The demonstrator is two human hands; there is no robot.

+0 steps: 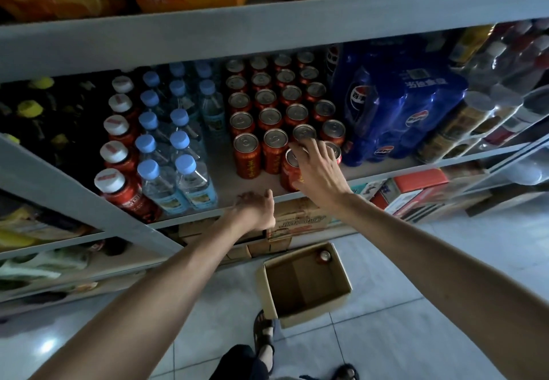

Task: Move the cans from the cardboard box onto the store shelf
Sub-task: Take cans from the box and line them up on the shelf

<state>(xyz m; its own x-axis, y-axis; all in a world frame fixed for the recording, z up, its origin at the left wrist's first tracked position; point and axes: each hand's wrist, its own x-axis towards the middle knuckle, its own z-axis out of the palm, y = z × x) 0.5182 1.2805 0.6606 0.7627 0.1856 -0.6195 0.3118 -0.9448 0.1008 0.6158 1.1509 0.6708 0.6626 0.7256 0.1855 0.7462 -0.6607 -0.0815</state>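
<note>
Several red cans (269, 97) with silver tops stand in rows on the grey store shelf (225, 183). My right hand (319, 168) is wrapped over the front red can (289, 171) at the shelf's front edge, fingers spread across its top and side. My left hand (257, 208) rests on the shelf's front lip, just left of that can, fingers curled over the edge and holding nothing. On the tiled floor below sits the open cardboard box (346, 278); one red can (324, 256) stands in its far corner.
Blue-capped water bottles (178, 147) and white-capped red bottles (117, 153) fill the shelf left of the cans. A blue shrink-wrapped soda pack (398, 106) stands right of them. Cartons (300, 222) lie on the shelf below. My sandalled foot (263, 332) is beside the box.
</note>
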